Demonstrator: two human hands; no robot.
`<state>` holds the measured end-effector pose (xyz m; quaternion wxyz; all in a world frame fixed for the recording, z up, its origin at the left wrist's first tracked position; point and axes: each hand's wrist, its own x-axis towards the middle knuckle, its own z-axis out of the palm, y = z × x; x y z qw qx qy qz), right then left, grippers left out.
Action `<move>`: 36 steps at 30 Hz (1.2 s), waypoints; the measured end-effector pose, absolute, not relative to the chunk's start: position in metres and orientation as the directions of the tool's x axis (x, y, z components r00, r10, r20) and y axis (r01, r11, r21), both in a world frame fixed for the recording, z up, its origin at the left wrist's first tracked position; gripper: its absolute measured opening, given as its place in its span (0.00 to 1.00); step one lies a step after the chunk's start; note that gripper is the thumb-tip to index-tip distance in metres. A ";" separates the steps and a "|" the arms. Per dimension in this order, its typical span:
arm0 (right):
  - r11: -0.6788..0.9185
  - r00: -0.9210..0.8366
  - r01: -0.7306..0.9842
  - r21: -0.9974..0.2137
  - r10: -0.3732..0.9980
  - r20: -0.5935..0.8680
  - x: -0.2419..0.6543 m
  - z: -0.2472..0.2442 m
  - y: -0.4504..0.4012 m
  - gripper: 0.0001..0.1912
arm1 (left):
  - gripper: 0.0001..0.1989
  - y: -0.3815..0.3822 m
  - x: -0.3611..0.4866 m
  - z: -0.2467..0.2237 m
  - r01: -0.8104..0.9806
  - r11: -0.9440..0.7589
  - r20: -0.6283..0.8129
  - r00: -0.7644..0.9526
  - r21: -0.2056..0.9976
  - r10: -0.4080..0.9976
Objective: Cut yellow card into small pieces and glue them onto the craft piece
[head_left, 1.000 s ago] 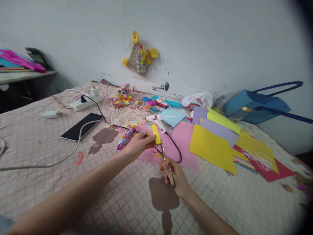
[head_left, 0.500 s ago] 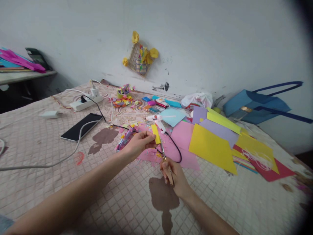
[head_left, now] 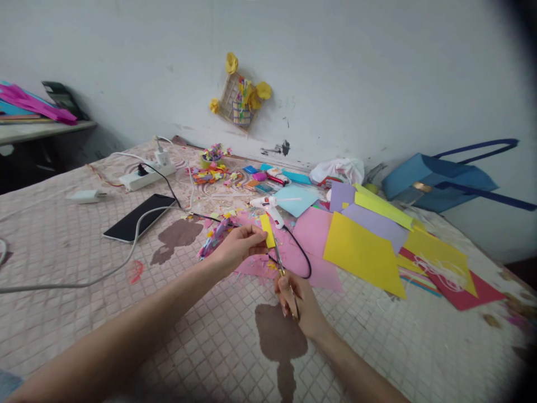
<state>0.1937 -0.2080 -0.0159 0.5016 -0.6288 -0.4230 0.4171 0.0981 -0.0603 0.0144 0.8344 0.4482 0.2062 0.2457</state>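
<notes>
Between the fingertips of my left hand [head_left: 242, 244] is a small yellow paper strip [head_left: 267, 229], held upright. My right hand [head_left: 298, 298] is closed round the handles of a pair of scissors [head_left: 280, 263]. The scissor blades point up and meet the lower edge of the strip; whether they are apart is too small to tell. Below both hands lies a pink sheet [head_left: 255, 266] scattered with paper scraps. Just beyond the strip rests a white hot glue gun [head_left: 272, 214], its black cord curving past the scissors.
A yellow sheet [head_left: 363, 254] and other coloured sheets spread to the right, near a blue bag [head_left: 436, 182]. On the left are a dark tablet-like slab [head_left: 140, 217], a power strip [head_left: 146, 176] and trailing cables. A small pot of paper flowers [head_left: 213, 157] stands near the wall.
</notes>
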 end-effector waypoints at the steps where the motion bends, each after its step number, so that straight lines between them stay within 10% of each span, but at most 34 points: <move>1: -0.140 0.294 0.108 -0.984 0.950 -0.103 0.194 -0.015 -0.208 0.25 | 0.10 -0.061 0.098 0.014 -0.221 0.478 -0.126 0.796 0.850 0.592; 36: -0.114 0.308 0.121 -0.986 0.949 -0.072 0.194 -0.015 -0.207 0.24 | 0.10 -0.066 0.100 0.007 -0.167 0.466 -0.124 0.838 0.869 0.532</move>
